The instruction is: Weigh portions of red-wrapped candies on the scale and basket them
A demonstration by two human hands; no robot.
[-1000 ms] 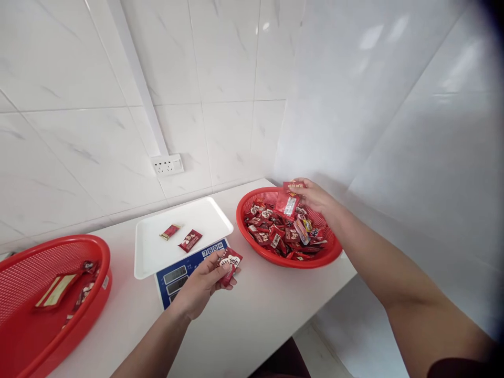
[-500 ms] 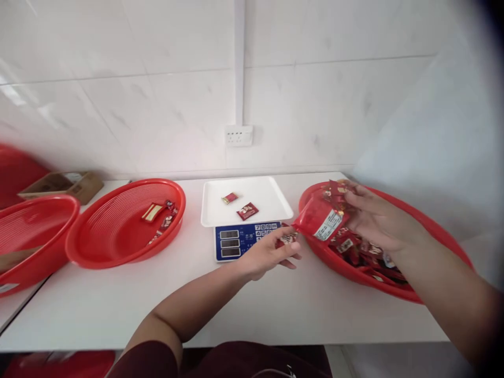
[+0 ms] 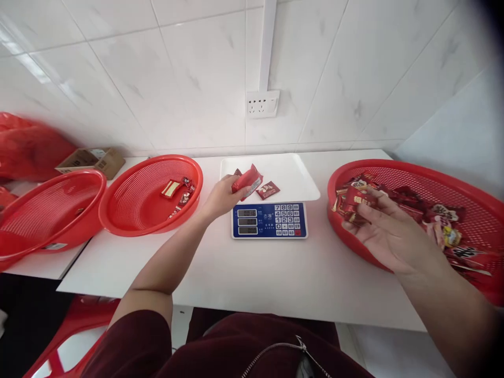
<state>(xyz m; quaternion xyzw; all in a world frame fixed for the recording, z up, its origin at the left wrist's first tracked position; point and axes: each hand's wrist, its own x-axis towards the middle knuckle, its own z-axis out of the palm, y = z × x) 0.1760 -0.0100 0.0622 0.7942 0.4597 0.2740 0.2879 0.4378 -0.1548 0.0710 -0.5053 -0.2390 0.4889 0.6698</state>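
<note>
My left hand is closed on a red snack packet with a pale printed label. It holds the packet above the left part of the white weighing tray. A dark red wrapped snack lies on that tray beside the packet; another small wrapper is partly hidden behind my fingers. Below the tray sits the blue panel of the digital scale, its displays lit. My right hand pinches a red wrapped candy over the left side of the large red basket, close to several other wrapped sweets.
Left of the scale stands a red perforated basket with several packets inside. Another red basket is farther left, with a cardboard box and a red plastic bag behind. A wall socket is above the white table.
My left hand has carried the red packet leftward from beside the right basket to above the weighing tray. My right hand stays over its basket with sweets. The view has tilted downward.
</note>
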